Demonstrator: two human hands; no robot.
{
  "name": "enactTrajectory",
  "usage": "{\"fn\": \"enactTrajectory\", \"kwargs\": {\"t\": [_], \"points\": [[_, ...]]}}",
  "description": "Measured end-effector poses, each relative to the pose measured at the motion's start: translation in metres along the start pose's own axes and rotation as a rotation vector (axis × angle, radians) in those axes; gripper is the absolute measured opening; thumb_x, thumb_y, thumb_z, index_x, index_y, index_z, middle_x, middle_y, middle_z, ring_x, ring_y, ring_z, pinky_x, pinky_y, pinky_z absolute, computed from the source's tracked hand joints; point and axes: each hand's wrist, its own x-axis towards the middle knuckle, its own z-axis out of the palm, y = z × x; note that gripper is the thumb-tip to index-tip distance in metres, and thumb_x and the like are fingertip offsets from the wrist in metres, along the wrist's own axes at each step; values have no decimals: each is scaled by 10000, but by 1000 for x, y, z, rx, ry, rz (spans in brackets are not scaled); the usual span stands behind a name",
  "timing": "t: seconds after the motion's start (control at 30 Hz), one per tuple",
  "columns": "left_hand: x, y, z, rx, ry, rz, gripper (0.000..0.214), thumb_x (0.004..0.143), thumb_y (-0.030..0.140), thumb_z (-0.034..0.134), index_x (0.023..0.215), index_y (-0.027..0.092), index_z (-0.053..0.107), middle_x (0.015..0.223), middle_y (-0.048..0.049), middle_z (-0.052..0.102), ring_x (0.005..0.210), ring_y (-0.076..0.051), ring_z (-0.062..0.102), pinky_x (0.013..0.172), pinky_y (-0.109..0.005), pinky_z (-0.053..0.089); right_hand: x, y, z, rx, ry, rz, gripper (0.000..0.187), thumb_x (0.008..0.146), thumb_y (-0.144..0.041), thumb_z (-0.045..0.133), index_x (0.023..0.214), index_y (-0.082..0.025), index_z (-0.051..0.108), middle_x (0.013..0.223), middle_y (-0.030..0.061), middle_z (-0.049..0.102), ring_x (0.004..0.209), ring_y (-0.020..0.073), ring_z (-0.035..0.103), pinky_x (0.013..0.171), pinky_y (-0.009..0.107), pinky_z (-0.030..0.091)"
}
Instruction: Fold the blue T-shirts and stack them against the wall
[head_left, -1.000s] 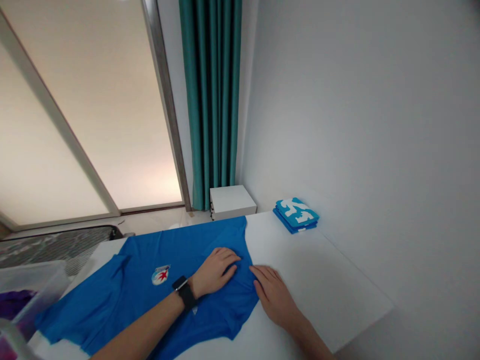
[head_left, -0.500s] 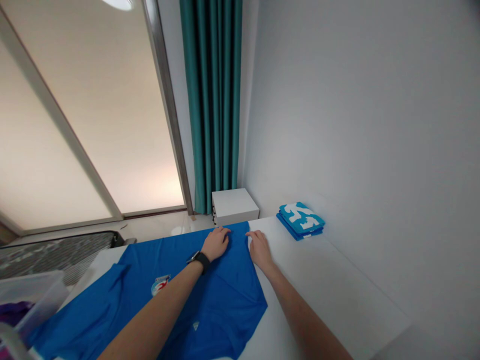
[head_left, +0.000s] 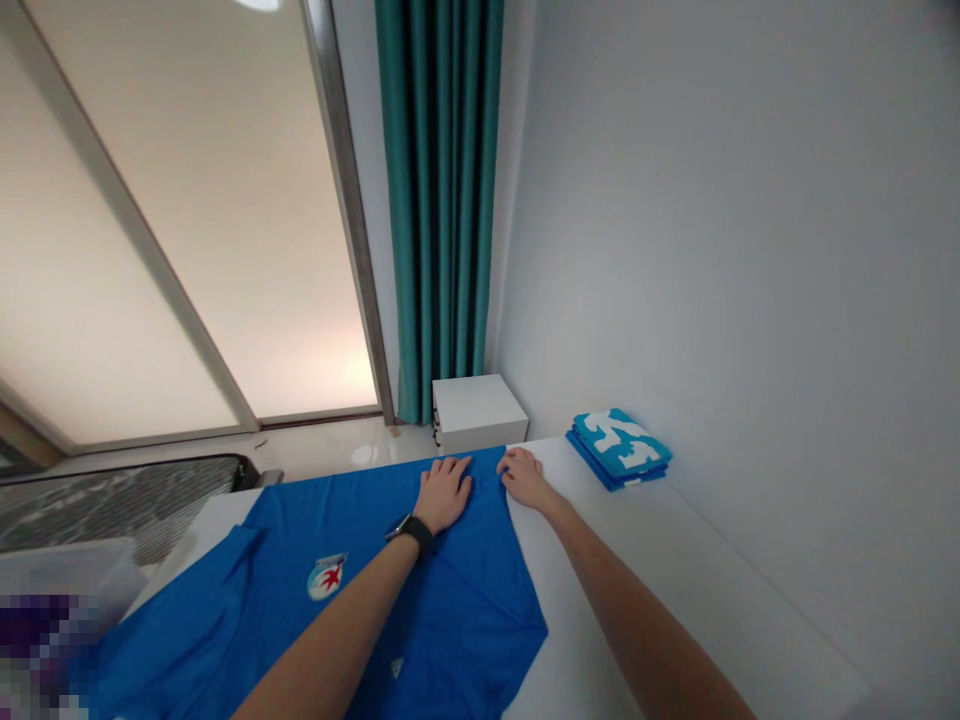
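The left hand [head_left: 442, 495] lies open on the spread blue T-shirt [head_left: 465, 590], the right hand [head_left: 523, 478] rests open at its edge, gripping nothing, and folded blue-and-white garments [head_left: 619, 447] sit finished by the wall [head_left: 750, 200].

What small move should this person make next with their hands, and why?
Probably the right hand should pinch the far edge of the bright blue short-sleeved shirt and fold it toward the body: its fingertips already rest there, while the left hand holds the fabric flat.
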Motion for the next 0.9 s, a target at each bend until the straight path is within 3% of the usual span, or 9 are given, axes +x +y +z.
{"fn": "enactTrajectory", "kwargs": {"t": [0.2, 0.33, 0.43, 0.67, 0.9], "points": [[25, 6, -9, 11, -97, 39, 358, 955, 294, 397, 1269, 302, 570, 1180, -94, 571, 1143, -281, 508, 916, -449, 413, 3, 2, -6, -8, -61, 17, 243, 812, -126, 495, 969, -247, 636, 1181, 39, 533, 1185, 197, 432, 984, 349, 280], [34, 12, -7, -4, -110, 81, 207, 881, 278, 529, 1054, 240, 635, 1154, -91, 572, 1144, -284, 504, 952, -442, 393, 4, 2, -11, -30, -93, 37, 243, 790, -136, 528, 994, -230, 620, 1160, 54, 531, 1158, 197, 454, 973, 328, 302], [37, 13, -5, -44, -96, 65, 142, 864, 248, 538, 979, 202, 607, 1102, -92, 604, 1102, -271, 537, 934, -413, 407, 5, 1, -15, -47, -110, 58, 196, 826, -185, 514, 980, -228, 627, 1151, 62, 536, 1147, 207, 465, 964, 332, 313], [37, 5, -1, -160, -62, 12, 146, 933, 209, 449, 1059, 196, 523, 945, -43, 681, 903, -182, 654, 795, -282, 460, 10, -9, -18, -116, -124, 57, 215, 898, -391, 521, 959, -227, 646, 1171, 86, 532, 1168, 251, 453, 966, 384, 315], [28, 6, 9, -123, -20, -12, 153, 958, 234, 454, 1100, 203, 501, 1003, -68, 698, 967, -223, 666, 836, -314, 441, 10, -5, -21, -207, -128, 59, 280, 881, -447, 585, 1000, -201, 644, 1179, 118, 530, 1178, 278, 443, 950, 398, 322]]}}
